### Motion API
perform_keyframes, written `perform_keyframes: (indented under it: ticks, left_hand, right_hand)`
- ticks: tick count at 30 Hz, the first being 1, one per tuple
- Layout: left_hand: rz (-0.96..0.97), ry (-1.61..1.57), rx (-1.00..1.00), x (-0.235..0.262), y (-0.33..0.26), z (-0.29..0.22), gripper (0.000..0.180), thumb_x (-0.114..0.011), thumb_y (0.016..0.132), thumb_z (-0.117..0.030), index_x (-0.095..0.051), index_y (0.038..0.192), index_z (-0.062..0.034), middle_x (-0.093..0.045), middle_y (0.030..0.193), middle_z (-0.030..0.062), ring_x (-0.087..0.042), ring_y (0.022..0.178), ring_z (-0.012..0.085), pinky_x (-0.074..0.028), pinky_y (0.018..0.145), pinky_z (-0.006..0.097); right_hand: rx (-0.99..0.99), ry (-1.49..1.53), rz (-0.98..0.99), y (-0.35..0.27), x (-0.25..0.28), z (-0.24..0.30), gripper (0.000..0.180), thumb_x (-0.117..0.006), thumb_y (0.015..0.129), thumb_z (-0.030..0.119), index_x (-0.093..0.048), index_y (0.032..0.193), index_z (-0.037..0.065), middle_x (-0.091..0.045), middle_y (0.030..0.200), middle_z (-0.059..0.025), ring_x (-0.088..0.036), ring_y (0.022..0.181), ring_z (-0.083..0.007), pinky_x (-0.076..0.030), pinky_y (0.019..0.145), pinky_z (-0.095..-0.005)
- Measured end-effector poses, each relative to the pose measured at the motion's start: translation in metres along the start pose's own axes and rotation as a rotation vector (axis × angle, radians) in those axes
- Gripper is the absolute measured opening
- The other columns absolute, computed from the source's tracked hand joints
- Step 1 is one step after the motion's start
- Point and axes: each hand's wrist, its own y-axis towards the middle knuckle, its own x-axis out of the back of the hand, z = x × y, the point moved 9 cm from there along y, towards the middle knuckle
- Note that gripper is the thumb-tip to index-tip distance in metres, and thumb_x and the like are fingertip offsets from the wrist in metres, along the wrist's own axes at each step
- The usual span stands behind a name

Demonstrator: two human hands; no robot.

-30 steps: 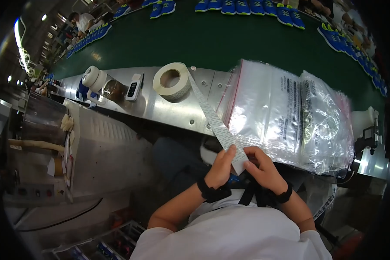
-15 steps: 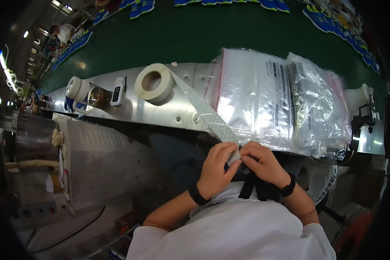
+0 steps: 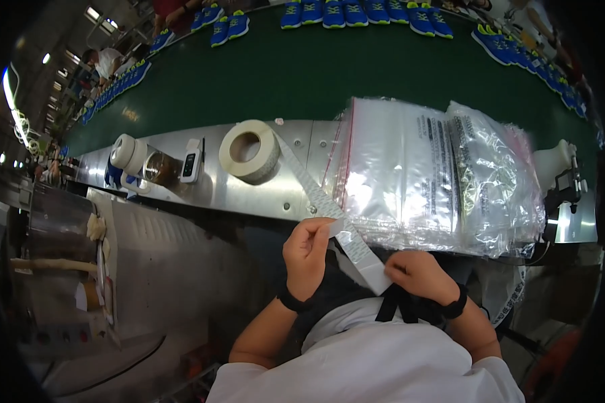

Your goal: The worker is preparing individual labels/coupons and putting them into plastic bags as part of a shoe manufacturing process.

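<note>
A roll of white labels lies on the metal ledge, and its printed strip runs down over the edge toward me. My left hand is closed in a pinch, with a small white label at its thumb and fingertips, beside the strip. To the right, my right hand pinches the side of the strip close to its lower end, where the backing looks plain white. Both hands are in front of the ledge, near my waist.
Clear plastic bags lie stacked on the right of the ledge. A lidded bottle and a small white device stand left of the roll. Blue shoes line the far side of the green belt. A metal cabinet stands at left.
My hands were together at the strip's end; now they are apart. The left has moved left and holds a label off the strip, and the right has moved lower with the strip's end.
</note>
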Motion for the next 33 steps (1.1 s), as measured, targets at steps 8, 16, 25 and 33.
perform_keyframes:
  ticks: [8, 16, 25, 33]
  left_hand:
    - [0.482, 0.726, -0.333, -0.065, 0.02, 0.011, 0.053, -0.056, 0.083, -0.032, -0.041, 0.121, 0.0018, -0.054, 0.112, 0.0197, -0.05, 0.1, 0.0364, -0.039, 0.086, 0.041]
    - [0.594, 0.624, -0.163, -0.057, 0.029, 0.021, 0.05, -0.051, 0.087, -0.031, -0.04, 0.124, 0.0008, -0.058, 0.108, 0.0161, -0.054, 0.1, 0.0296, -0.042, 0.086, 0.035]
    - [1.024, -1.13, 0.724, -0.163, 0.082, 0.065, 0.047, -0.035, 0.095, -0.036, -0.046, 0.116, 0.0049, -0.052, 0.115, 0.0201, -0.053, 0.108, 0.0316, -0.044, 0.091, 0.04]
    - [0.697, -0.103, 0.628, -0.161, 0.104, 0.081, 0.035, -0.035, 0.093, -0.016, -0.038, 0.126, -0.0034, -0.053, 0.112, 0.0151, -0.061, 0.091, 0.0232, -0.053, 0.073, 0.035]
  right_hand:
    - [0.14, -0.495, -0.883, 0.076, 0.065, 0.027, 0.035, -0.069, 0.07, 0.024, -0.053, 0.089, 0.0, -0.051, 0.096, -0.015, -0.048, 0.092, -0.0304, -0.04, 0.076, -0.0377]
    - [0.113, -0.14, -0.947, 0.06, 0.081, -0.021, 0.008, -0.058, 0.073, 0.004, -0.05, 0.073, 0.002, -0.049, 0.075, -0.0126, -0.048, 0.072, -0.03, -0.038, 0.064, -0.0395]
    - [0.029, 0.396, -0.858, 0.046, 0.082, -0.03, 0.006, -0.056, 0.079, 0.006, -0.056, 0.076, 0.001, -0.052, 0.073, -0.009, -0.051, 0.064, -0.0182, -0.041, 0.058, -0.0291]
    - [0.263, 0.101, -0.911, 0.014, 0.121, 0.002, 0.006, -0.056, 0.08, 0.006, -0.053, 0.078, 0.001, -0.052, 0.098, -0.0104, -0.052, 0.088, -0.0203, -0.042, 0.073, -0.0291]
